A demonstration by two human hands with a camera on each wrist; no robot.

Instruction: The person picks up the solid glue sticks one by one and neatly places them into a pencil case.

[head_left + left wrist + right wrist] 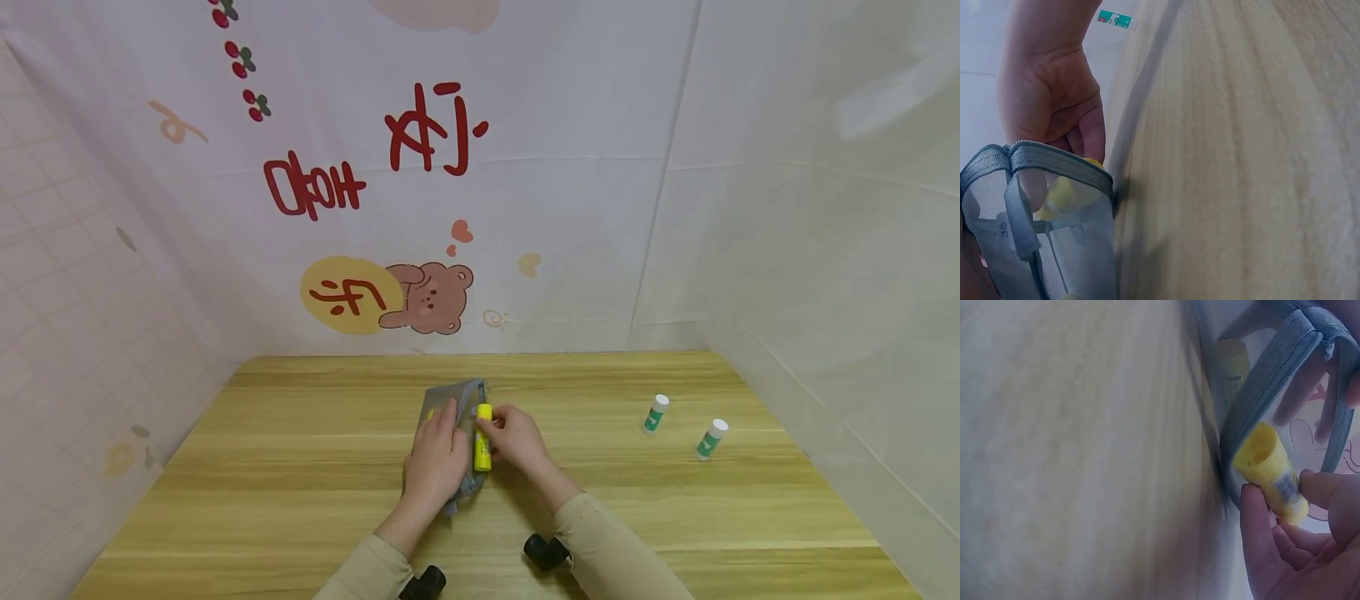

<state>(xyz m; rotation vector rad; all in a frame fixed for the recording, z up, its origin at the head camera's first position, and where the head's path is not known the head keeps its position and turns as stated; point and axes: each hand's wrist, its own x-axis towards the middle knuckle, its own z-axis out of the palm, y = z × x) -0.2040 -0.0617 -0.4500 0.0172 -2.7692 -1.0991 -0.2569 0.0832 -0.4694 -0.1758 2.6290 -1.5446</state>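
Observation:
A grey mesh zipper pouch [448,392] lies on the table with its zipped mouth open toward the right. My left hand [437,458] holds the pouch from its left side, and its fingers [1300,394] show through the mesh in the right wrist view. At the mouth, my right hand [519,437] pinches a yellow glue stick [483,442] between thumb and fingers. The hollow end of this glue stick [1272,465] points into the opening. Another yellow tube [1232,365] shows faintly through the pouch wall; its far part is hidden.
Two white-and-green glue sticks stand on the right of the table, a rear one [656,415] and a nearer one [711,440]. A printed white curtain [562,233] hangs behind the wooden table [300,467] and along both sides.

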